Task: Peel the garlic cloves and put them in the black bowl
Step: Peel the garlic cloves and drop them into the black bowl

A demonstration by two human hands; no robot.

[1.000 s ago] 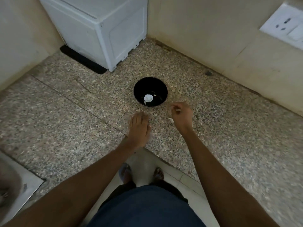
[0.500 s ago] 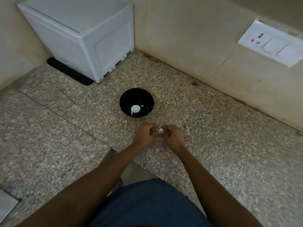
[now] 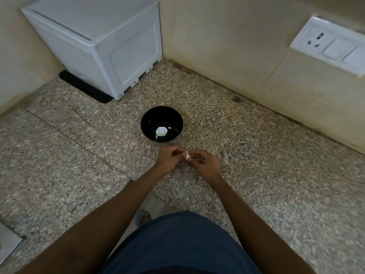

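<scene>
Garlic clove (image 3: 187,155): pinched between both my hands, just above the counter (image 3: 79,155), near side of the black bowl (image 3: 148,119), not touching it.
L hand (image 3: 169,159): fingers curled, tips clamped on the clove's left end.
R hand (image 3: 205,163): fingers curled, thumb & forefinger pinching the right end.
Hands together: yes, meeting at the clove; nothing else held.
Black bowl: upright on counter, one white piece (image 3: 161,131) lying at the bottom w/ a small pale scrap beside it.
Step in hand (judgement): peeling skin off this clove; not yet ready for the bowl.
Method rec.: one hand anchors the clove, the other nips a loose skin edge w/ a nail & pulls along the length; rotate, repeat. Keep work low & close to the bowl so the drop is short. Light pressure only, or the clove may squirt out.
Risk: papery skin could fall in the bowl w/ the clove.
Hard to make out: how much skin is left; clove too small & part covered by fingertips.
Unclear: whether the white piece in the bowl is fully peeled.
Cut off: sink corner (image 3: 7,242) at lower left; wall socket (image 3: 327,44) at right edge.
Other cloves: none visible to me.
</scene>
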